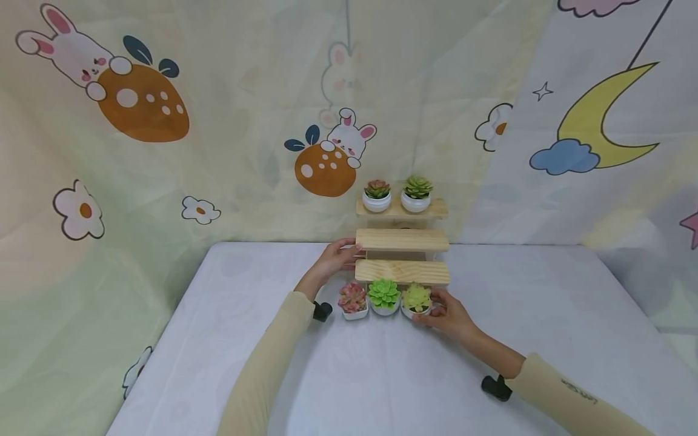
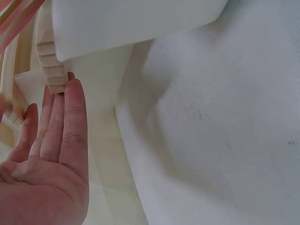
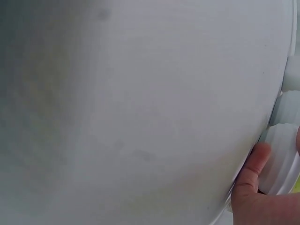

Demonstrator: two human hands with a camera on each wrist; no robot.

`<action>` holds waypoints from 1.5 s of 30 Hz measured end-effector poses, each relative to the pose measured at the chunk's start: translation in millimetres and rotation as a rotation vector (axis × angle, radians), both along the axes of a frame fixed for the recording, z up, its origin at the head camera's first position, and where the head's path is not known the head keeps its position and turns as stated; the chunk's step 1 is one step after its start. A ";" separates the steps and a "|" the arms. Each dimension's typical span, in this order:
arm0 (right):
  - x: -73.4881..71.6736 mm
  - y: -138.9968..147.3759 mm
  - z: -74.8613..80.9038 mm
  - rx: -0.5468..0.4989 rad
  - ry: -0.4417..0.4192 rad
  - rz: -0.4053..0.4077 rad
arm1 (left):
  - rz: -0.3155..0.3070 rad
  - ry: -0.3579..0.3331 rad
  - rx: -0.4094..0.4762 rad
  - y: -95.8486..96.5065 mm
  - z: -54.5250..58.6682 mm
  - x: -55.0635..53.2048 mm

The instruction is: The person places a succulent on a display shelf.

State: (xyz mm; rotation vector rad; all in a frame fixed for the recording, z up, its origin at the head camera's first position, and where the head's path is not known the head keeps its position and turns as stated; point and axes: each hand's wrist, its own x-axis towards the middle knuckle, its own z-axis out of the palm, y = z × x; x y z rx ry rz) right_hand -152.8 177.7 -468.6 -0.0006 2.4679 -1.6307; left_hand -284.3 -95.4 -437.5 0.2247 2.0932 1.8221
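Observation:
In the head view my right hand (image 1: 449,315) pinches the small white pot of a yellow-green succulent (image 1: 417,298) between thumb and fingers. The right wrist view shows its pot (image 3: 280,159) between the digits. To its left stand a bright green succulent (image 1: 384,294) and a pink succulent (image 1: 353,300) in a square pot, all in a row in front of a wooden tiered stand (image 1: 402,272). My left hand (image 1: 334,260) is at the stand's left side. In the left wrist view its fairly straight fingers (image 2: 72,122) touch the end of a wooden board (image 2: 54,70).
A reddish succulent (image 1: 377,195) and a green succulent (image 1: 417,194) sit in round white pots on the stand's top board. Behind the white-covered table (image 1: 262,339) hangs a printed cloth backdrop (image 1: 245,121).

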 end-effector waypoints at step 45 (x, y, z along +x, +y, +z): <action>-5.6 7.7 72.6 -0.013 0.018 -0.033 | 0.008 0.026 0.027 -0.2 -3.0 2.8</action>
